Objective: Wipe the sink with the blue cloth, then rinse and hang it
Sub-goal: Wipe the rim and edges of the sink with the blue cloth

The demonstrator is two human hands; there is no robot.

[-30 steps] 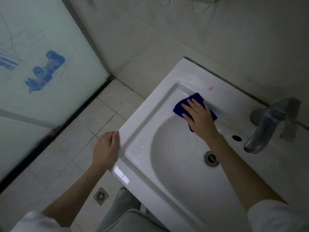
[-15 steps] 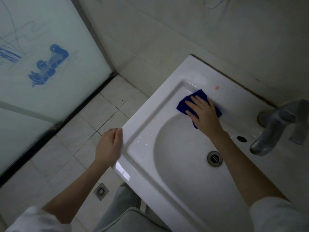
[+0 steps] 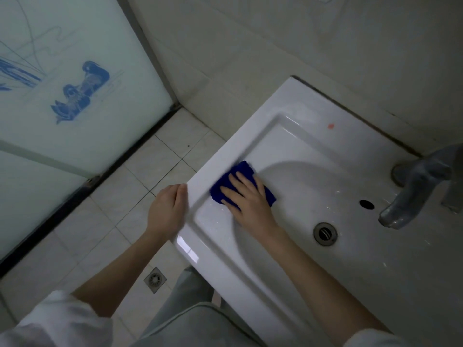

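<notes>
The white sink (image 3: 295,106) fills the right half of the view. A folded blue cloth (image 3: 240,172) lies on the basin's inner left slope, close to the left rim. My right hand (image 3: 246,199) presses flat on the cloth with straight fingers and covers most of it. My left hand (image 3: 166,209) rests against the sink's outer left edge, fingers together, holding nothing.
A grey metal faucet (image 3: 411,194) stands at the right, above the overflow hole (image 3: 366,204) and drain (image 3: 325,233). A small pink spot (image 3: 331,125) marks the back ledge. A frosted glass door (image 3: 62,96) is at left, with a floor drain (image 3: 155,279) on the tiles below.
My right hand slid the cloth from the basin's back left corner toward the front, along the left side. The left hand stayed on the sink's edge.
</notes>
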